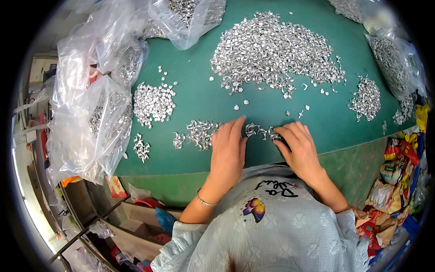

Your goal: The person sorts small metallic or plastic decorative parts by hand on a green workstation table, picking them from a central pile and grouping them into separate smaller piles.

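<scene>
My left hand (229, 147) rests on the green table with its fingers stretched forward and the thumb apart. Beside it, to the left, lies a small pile of silver crescent-shaped metal pieces (200, 134). My right hand (298, 147) curves inward, thumb and forefinger around a small crescent-shaped metal piece (273, 134) at the tabletop. Between the two hands sit a few loose crescent pieces (252, 130). Farther left is a pile of small flower-shaped metal pieces (154, 103). A large heap of mixed silver pieces (276, 52) spreads across the far middle.
Clear plastic bags of metal pieces (102, 109) crowd the left edge. Another filled bag (390, 63) leans at the right, near a smaller pile (366, 98). The table's near edge (181, 174) runs close to my body. Colourful packages (385, 190) lie below at the right.
</scene>
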`<state>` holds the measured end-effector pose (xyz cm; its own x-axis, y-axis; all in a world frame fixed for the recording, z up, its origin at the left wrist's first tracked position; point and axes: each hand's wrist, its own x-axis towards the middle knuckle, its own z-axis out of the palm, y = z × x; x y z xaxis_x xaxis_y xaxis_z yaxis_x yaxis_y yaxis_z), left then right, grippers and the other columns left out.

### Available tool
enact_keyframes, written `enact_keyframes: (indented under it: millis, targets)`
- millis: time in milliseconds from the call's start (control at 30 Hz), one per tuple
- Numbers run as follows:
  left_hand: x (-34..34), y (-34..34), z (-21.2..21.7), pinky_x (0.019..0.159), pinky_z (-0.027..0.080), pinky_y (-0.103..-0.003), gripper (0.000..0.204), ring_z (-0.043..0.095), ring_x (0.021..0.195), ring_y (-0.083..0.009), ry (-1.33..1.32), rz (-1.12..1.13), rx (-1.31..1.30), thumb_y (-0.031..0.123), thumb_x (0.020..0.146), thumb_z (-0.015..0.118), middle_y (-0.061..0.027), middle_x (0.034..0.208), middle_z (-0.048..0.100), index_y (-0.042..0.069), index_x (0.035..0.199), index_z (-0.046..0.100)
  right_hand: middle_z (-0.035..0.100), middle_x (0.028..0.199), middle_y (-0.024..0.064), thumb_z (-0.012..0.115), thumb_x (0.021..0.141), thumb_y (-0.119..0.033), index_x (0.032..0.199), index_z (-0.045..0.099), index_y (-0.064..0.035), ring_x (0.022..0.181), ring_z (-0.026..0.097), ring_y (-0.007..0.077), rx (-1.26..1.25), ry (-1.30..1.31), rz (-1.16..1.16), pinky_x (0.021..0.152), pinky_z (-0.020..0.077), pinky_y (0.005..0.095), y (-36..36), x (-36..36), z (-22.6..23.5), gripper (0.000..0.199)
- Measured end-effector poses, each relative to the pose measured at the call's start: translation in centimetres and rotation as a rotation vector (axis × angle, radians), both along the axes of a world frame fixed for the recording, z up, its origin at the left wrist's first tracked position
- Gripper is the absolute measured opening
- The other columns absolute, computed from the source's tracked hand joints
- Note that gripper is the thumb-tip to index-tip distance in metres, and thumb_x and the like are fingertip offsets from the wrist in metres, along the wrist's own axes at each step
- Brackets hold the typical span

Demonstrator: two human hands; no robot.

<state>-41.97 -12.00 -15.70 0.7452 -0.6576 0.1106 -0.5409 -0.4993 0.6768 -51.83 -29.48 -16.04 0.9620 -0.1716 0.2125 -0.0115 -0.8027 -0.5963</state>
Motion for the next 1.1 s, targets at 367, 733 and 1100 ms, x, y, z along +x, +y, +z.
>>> enact_keyframes:
  millis: [367, 733, 1100]
  targets:
    - [0.4, 0.9, 0.1, 0.092, 0.033, -0.041, 0.044, 0.049, 0.111, -0.0291, -0.198, 0.047, 0.128, 0.007, 0.073, 0.075, -0.0084, 0.120, 0.053, 0.008, 0.115, 0.062, 0.054, 0.103, 0.0117, 0.070, 0.077, -0.001, 0.110, 0.061, 0.0002, 0.088, 0.056, 0.0319, 0.258, 0.061, -0.004, 0.076, 0.0469, 0.0383, 1.1, 1.1, -0.6, 0.034]
    - [0.3, 0.0, -0.1, 0.091, 0.031, -0.044, 0.031, 0.048, 0.111, -0.0303, -0.188, 0.013, 0.096, 0.006, 0.077, 0.070, -0.0090, 0.119, 0.052, 0.007, 0.107, 0.062, 0.052, 0.094, 0.0071, 0.073, 0.073, -0.007, 0.088, 0.061, -0.0047, 0.086, 0.051, 0.0262, -0.060, -0.006, 0.105, 0.071, 0.0386, 0.0373, 1.8, 1.3, -0.1, 0.019]
    - [0.6, 1.2, 0.0, 0.088, 0.031, -0.044, 0.021, 0.048, 0.109, -0.0307, -0.207, 0.090, 0.097, 0.005, 0.079, 0.068, -0.0109, 0.115, 0.052, 0.004, 0.099, 0.062, 0.057, 0.087, 0.0060, 0.074, 0.072, -0.004, 0.083, 0.063, -0.0042, 0.079, 0.053, 0.0254, -0.025, -0.137, 0.045, 0.067, 0.0375, 0.0372, 1.8, 1.5, -0.7, 0.015]
